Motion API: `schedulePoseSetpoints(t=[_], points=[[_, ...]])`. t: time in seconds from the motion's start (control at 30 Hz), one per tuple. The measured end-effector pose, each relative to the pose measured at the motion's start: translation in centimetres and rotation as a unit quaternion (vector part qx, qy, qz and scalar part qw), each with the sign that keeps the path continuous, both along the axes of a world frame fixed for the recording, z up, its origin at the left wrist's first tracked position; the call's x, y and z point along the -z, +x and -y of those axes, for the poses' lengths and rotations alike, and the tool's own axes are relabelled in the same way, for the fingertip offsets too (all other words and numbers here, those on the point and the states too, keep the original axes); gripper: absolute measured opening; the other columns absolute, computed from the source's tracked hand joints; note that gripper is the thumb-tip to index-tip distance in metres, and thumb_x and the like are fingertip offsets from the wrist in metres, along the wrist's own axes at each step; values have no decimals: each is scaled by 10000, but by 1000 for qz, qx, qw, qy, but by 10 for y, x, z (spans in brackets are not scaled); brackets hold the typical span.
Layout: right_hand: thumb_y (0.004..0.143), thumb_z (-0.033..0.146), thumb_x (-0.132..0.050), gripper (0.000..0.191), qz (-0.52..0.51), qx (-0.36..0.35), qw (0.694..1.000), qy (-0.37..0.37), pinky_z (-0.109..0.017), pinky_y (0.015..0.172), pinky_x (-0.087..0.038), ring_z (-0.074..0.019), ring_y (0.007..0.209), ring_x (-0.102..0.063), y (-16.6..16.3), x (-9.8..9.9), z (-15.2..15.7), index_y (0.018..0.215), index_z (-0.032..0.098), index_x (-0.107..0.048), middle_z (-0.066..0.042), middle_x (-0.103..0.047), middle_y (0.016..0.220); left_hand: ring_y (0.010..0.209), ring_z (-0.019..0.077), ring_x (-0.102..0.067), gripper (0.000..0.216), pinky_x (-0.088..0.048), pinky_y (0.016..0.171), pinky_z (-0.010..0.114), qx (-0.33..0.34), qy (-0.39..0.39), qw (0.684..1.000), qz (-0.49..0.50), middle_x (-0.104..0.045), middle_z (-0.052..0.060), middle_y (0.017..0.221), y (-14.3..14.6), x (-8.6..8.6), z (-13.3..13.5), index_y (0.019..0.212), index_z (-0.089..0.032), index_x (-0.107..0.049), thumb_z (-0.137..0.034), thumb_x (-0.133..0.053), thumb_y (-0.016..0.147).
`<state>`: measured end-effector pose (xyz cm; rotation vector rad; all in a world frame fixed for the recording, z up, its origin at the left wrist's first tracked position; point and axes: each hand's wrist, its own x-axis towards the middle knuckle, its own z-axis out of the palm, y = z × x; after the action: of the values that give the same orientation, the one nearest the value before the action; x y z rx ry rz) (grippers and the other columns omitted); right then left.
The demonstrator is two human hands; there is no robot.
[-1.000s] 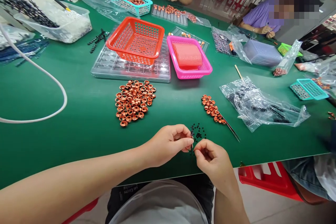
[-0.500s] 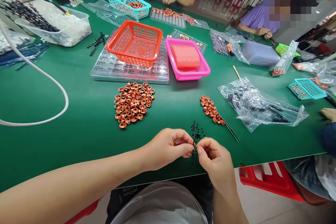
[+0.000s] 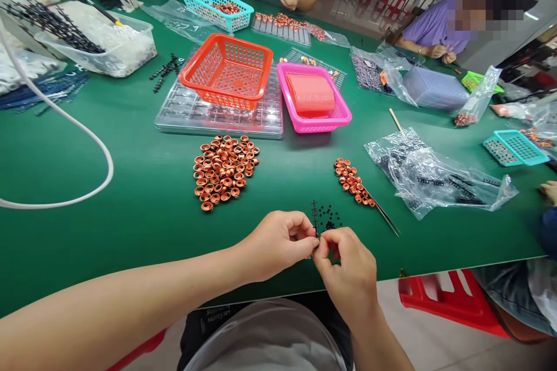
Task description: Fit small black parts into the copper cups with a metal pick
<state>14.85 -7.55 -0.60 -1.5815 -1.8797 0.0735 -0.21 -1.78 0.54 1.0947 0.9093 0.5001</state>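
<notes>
My left hand (image 3: pixel 281 246) is closed in a pinch on a thin black plastic sprue (image 3: pixel 314 213) with short side branches, which stands up above the fingertips. My right hand (image 3: pixel 347 264) presses thumb and forefinger together against the sprue's lower part; whatever is between those fingertips is too small and covered to make out. Tiny black pieces (image 3: pixel 331 224) lie scattered on the green table just beyond my hands. Past them is a small group of copper-coloured cups (image 3: pixel 349 178), with metal tweezers (image 3: pixel 383 217) touching it. A larger pile of the same cups (image 3: pixel 224 171) sits farther left.
An orange basket (image 3: pixel 226 98) rests on stacked clear trays (image 3: pixel 174 122), beside a pink basket (image 3: pixel 322 126). Plastic bags with black sprues (image 3: pixel 439 177) lie to the right. A white cable (image 3: pixel 104 151) loops at left. Two people work across the table; another's hand (image 3: pixel 549 190) shows at right.
My right hand has moved left, closer against my left hand. The sprue has shifted slightly left, uncovering more tiny black pieces. Across the table, a person's hands have risen and moved.
</notes>
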Motion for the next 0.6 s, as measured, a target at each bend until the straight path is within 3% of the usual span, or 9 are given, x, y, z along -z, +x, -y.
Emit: schedulePoseSetpoints(t=[0.2,0.3,0.6], points=[[831,231,-521,74,-56,104,984,-131,-220,532,-404,-99,527,-487,33,-2,0,780,214,-572,35,-574,693,655,154,-590,119,-489,644,281,9,21,1000,-18,-619,12,673,-2,1,-3,729,-149,-570,-259,-616,734],[832,250,-515,98,-52,98,975,-190,-212,504,-396,-100,522,-488,53,-3,1,763,222,-578,45,-560,660,661,156,-591,120,-485,650,285,8,17,1000,-13,-626,17,681,-1,2,-5,734,-151,-564,-262,-608,746],[825,231,-516,100,-9,74,975,-211,-243,554,-346,-100,537,-432,57,4,3,741,225,-571,46,-543,686,667,142,-575,123,-478,669,285,12,17,1000,10,-617,11,700,0,1,-6,745,-151,-548,-254,-613,759]])
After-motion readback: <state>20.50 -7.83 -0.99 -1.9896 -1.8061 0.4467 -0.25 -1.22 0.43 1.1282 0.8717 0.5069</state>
